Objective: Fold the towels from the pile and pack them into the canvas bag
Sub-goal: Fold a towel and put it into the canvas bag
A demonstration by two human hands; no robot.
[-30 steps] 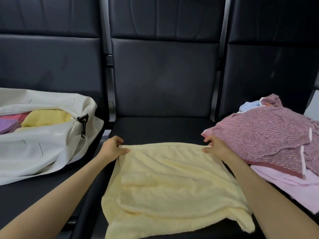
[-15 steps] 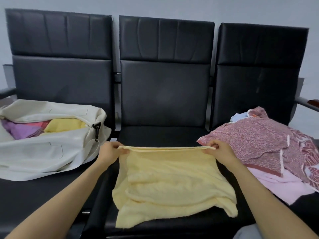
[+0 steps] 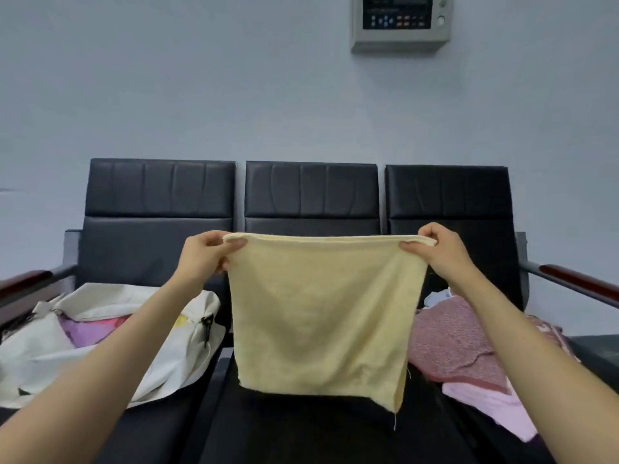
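Two top corners of a pale yellow towel (image 3: pixel 321 313) are pinched in my hands, which hold it up in front of the middle seat of a black bench (image 3: pixel 311 192). My left hand (image 3: pixel 204 256) grips the left corner between the thumb and curled fingers. My right hand (image 3: pixel 442 252) does the same at the right corner, and the top hem runs taut and nearly level between them. The cloth hangs flat, its lower right corner dipping lowest with a loose thread trailing from it.

On the seat to my left lies the white canvas bag (image 3: pixel 174 360), its mouth open, with a purple towel (image 3: pixel 80 333) and something pink inside. A patch of yellow beside my left forearm may be another towel, though the arm hides most of it.

On the seat to my right sits the pile (image 3: pixel 452 343): a reddish speckled towel on top, a pale pink towel (image 3: pixel 485 400) under it at the front, and a bit of light blue cloth behind.

Wood-topped armrests (image 3: pixel 576 283) close each end of the bench. Above it, on the grey-blue wall, hangs a grey control panel (image 3: pixel 400 21).
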